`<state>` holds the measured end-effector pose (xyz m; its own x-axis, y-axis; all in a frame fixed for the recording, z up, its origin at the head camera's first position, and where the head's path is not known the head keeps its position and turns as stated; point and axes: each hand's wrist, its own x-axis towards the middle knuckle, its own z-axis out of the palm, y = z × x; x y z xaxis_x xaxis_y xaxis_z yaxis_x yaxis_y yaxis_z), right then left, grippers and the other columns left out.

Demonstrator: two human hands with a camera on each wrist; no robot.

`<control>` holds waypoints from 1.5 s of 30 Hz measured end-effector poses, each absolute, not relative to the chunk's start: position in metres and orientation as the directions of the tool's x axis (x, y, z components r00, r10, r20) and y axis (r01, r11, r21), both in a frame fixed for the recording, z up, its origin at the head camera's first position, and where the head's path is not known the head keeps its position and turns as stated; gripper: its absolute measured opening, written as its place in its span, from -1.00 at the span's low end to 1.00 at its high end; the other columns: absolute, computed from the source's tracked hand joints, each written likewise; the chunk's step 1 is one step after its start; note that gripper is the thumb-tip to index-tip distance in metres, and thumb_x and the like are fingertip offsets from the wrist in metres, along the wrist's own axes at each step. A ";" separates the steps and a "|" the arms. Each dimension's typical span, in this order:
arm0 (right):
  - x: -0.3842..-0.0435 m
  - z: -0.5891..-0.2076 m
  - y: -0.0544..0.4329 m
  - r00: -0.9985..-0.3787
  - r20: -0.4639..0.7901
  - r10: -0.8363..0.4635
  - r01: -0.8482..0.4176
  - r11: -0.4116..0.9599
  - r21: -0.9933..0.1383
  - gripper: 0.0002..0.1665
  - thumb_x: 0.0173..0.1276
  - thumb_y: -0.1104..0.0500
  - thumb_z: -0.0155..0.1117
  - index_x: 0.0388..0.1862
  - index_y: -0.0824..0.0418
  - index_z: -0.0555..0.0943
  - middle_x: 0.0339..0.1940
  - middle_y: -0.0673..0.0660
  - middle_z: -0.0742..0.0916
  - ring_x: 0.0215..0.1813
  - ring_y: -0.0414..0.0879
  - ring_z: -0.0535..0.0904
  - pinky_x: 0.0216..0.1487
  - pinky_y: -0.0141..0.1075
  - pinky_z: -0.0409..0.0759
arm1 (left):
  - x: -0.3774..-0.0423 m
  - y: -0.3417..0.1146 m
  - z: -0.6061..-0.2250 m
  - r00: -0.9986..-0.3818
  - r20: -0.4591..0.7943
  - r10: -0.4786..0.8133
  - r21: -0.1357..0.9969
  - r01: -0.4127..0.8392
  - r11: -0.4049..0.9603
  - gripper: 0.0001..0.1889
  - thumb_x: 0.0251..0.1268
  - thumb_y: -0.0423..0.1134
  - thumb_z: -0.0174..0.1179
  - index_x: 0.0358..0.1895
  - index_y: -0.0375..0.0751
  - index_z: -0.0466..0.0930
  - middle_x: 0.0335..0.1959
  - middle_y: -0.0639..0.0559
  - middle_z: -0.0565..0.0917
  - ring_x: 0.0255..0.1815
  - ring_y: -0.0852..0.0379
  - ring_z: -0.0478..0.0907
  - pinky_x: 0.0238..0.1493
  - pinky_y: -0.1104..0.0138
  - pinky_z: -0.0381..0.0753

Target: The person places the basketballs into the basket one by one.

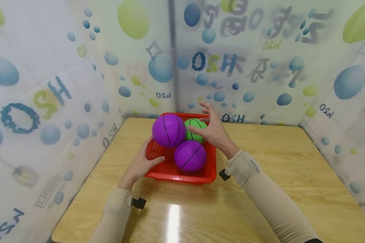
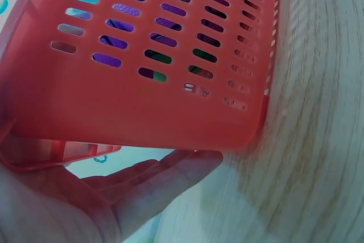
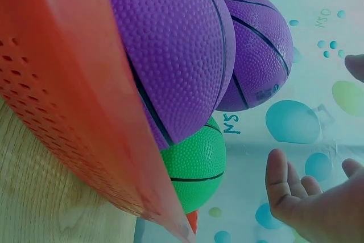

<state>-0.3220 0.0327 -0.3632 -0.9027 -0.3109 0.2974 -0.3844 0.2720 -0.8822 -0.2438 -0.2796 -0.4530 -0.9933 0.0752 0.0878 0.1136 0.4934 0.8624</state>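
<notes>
A red plastic basket [image 1: 211,165] with slotted walls stands on the table, holding small rubber basketballs. One purple ball [image 1: 169,130] sits high at the back left; another purple ball [image 1: 190,156] lies lower at the front. Behind them is a green ball [image 1: 197,124], partly covered. At the basket's left side my left hand [image 1: 141,165] holds the rim, thumb over the inside and fingers along the outer wall [image 2: 136,101]. My right hand [image 1: 214,130] hovers over the right rim beside the green ball, fingers spread. The right wrist view shows that hand [image 3: 313,209] apart from the balls.
The basket sits toward the back of a wooden table [image 1: 261,168]. Patterned plastic sheeting [image 1: 249,60] encloses the back and both sides, close behind the basket. A black wrist camera [image 1: 138,203] is on the left forearm, another [image 1: 224,174] on the right.
</notes>
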 end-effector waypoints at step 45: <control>-0.321 -0.352 0.114 -0.946 0.276 -0.169 -0.321 0.374 -0.870 0.30 0.35 -0.25 0.67 0.86 -0.38 0.06 0.85 0.15 0.10 0.76 0.25 0.14 0.60 0.39 0.38 | -0.246 -0.280 -0.455 -0.995 0.060 0.074 0.847 0.090 0.523 0.13 0.48 0.03 0.48 0.88 0.00 -0.12 0.87 -0.20 0.00 0.85 -0.36 -0.08 0.72 -0.45 -0.04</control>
